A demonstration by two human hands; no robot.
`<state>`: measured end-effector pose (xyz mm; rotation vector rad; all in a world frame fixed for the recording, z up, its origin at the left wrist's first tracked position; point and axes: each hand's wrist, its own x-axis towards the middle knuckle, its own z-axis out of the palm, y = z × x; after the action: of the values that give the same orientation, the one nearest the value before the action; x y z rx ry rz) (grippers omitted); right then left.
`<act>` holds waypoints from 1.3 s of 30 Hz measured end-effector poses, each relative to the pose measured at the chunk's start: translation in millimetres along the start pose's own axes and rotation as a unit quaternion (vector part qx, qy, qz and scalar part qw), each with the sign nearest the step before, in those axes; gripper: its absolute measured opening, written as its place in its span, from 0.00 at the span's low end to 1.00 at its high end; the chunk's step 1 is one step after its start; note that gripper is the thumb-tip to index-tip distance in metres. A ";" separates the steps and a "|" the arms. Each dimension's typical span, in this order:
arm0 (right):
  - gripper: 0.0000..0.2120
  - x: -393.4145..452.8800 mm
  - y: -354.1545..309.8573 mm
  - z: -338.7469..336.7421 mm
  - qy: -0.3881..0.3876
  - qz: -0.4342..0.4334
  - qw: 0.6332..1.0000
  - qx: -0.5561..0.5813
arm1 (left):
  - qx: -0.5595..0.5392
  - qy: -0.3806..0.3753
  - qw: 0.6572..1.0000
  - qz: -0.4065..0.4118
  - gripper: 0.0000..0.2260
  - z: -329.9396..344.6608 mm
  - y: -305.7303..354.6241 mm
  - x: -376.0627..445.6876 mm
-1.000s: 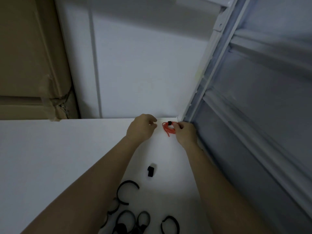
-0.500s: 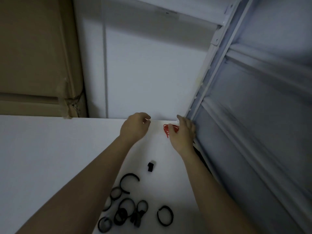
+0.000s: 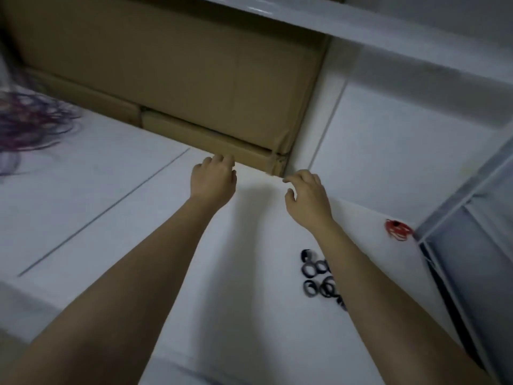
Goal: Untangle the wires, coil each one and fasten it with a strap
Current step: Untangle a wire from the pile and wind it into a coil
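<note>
Across a white worktop [image 3: 83, 195], seen from a head-worn camera, two bare forearms reach forward toward twelve o'clock. Half a second ago the right hand was pinching a small red coiled wire at the back corner; now that red coil [image 3: 397, 229] lies alone on the worktop at about three o'clock, beside a grey metal frame [image 3: 458, 207], and appears bound with a dark strap, though it is too small to be sure. Both hands have come away from it and the view has swung left. The right hand [image 3: 306, 200] hovers with fingers loosely spread, its grip holding nothing; the left hand [image 3: 212, 180] has fingers loosely curled, its grip also holding nothing. This suggests one wire is finished and the next is being fetched. A blurred tangle of purple and dark wires [image 3: 30, 126] sits at about ten o'clock, well apart from both hands. Loose black straps [image 3: 316, 276] lie at about four o'clock, just beside the right forearm. Cardboard boxes [image 3: 180, 65] stand behind the worktop.
</note>
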<state>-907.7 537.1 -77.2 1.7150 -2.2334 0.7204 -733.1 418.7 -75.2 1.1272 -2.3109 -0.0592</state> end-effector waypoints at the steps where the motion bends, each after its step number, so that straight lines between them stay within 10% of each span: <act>1: 0.14 11.5 -19.5 11.2 -0.023 -0.012 1.000 -0.008 | 0.032 -0.005 0.999 -0.013 0.13 -10.4 -25.8 -3.8; 10: 0.16 99.9 -213.1 124.3 -0.125 -0.071 0.986 -0.088 | 0.173 -0.037 0.976 -0.123 0.14 -112.6 -253.5 -10.0; 31: 0.16 327.1 -596.6 301.3 -0.057 -0.241 0.969 0.023 | 0.190 -0.046 0.957 -0.215 0.14 -201.5 -652.5 38.0; 39: 0.19 421.7 -661.3 369.4 -0.245 -0.181 0.952 0.019 | 0.154 -0.046 0.967 -0.197 0.11 -214.3 -760.2 100.6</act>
<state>-358.1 -132.3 -37.1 2.4503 -2.0801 0.2703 -132.4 -103.5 -56.8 1.7641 -2.1895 0.1048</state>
